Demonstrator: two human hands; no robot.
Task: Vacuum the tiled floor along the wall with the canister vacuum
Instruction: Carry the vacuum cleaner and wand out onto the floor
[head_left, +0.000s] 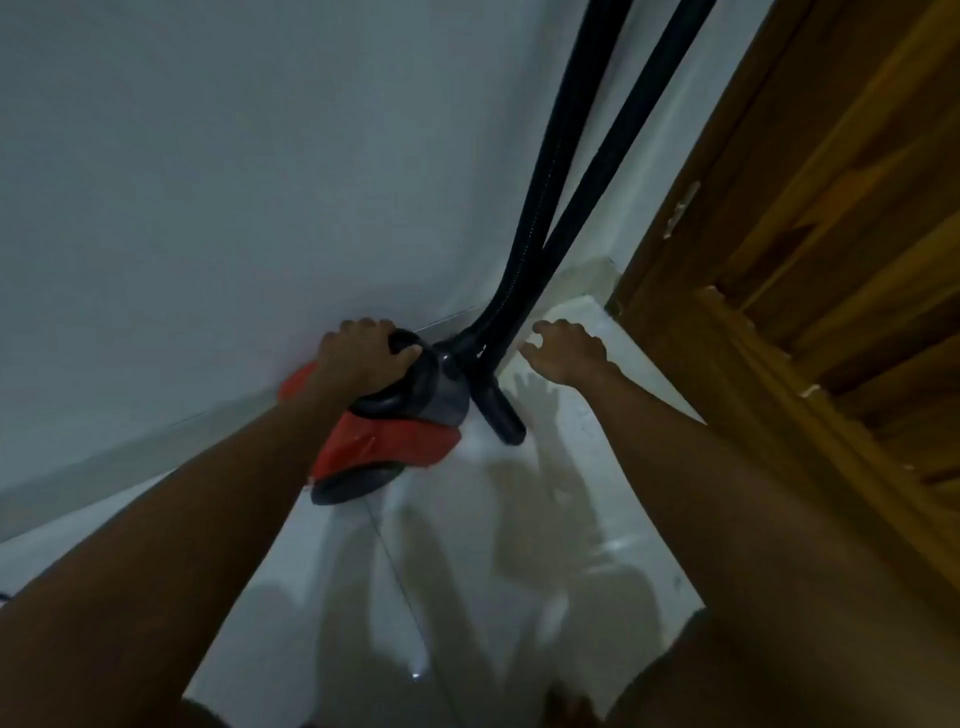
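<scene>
A single wide-angle head-worn camera looks steeply down and forward from close above both outstretched arms into a floor corner, where the white wall (218, 171) meets the wooden door frame (737, 291), tilting the scene.

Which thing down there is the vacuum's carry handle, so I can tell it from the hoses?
Find the corner where the white wall meets the wooden door frame; the red canister vacuum sits on the tiled floor there. The carry handle is the black loop on top, gripped by the left hand, unlike the two long black hoses rising upward.
</scene>
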